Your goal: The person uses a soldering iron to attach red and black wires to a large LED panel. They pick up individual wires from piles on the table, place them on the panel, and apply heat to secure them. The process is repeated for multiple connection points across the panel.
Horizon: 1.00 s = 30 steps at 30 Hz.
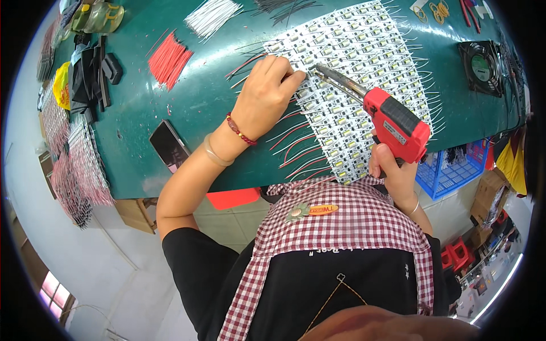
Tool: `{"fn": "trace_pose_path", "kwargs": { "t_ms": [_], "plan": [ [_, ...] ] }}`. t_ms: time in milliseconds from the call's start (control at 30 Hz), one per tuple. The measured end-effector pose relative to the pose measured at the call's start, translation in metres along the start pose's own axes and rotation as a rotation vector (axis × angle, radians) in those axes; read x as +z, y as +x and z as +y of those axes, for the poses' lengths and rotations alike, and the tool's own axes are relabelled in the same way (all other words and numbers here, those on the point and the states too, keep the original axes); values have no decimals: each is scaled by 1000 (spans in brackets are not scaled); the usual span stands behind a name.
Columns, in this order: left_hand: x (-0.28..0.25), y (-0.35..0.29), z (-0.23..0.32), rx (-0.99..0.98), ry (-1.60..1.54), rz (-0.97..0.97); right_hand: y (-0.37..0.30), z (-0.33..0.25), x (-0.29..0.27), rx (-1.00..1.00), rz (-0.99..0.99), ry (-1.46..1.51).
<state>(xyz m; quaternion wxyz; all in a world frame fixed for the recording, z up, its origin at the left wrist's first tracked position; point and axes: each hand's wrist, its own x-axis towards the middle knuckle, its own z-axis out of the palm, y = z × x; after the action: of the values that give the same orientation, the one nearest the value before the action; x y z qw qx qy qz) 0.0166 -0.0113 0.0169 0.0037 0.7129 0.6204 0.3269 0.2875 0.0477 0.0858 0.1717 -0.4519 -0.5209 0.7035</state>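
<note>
A large white sheet of small circuit boards point(378, 68) with yellowish components lies on the green table. Red, white and black wires stick out from its left edge, and thin wires from its right edge. My left hand point(264, 94) is closed in a pinch at that left edge; whatever its fingertips hold is hidden. My right hand point(395, 173) grips the handle of a red and black soldering gun point(401, 125). The gun's tip points up and left, close to my left fingertips over the boards.
Bundles of red wires point(170, 61), white wires point(213, 18) and black wires point(284, 7) lie across the table point(131, 136). A phone point(169, 145) rests near its front edge. At the right stands a black fan point(482, 67), with a blue crate point(455, 170) below. Wired board sheets point(85, 165) hang at left.
</note>
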Motion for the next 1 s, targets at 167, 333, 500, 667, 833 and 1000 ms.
{"fn": "trace_pose_path", "kwargs": {
  "t_ms": [167, 333, 500, 667, 833, 1000],
  "plan": [
    [1, -1, 0, -8, 4, -15, 0, 4, 1, -11, 43, -66],
    [1, 0, 2, -20, 8, -25, 1, 8, -2, -98, -37, -265],
    [0, 1, 2, -8, 10, -22, -3, 6, -1, 3, 70, -106],
    [1, 1, 1, -5, 14, -22, -3, 6, -5, 1, 52, -141],
    [-1, 4, 2, 6, 18, -22, 0, 7, -2, -24, 49, -135],
    [-3, 6, 3, 15, 44, -24, 0, 4, 1, -75, 76, -179]
  ]
}}
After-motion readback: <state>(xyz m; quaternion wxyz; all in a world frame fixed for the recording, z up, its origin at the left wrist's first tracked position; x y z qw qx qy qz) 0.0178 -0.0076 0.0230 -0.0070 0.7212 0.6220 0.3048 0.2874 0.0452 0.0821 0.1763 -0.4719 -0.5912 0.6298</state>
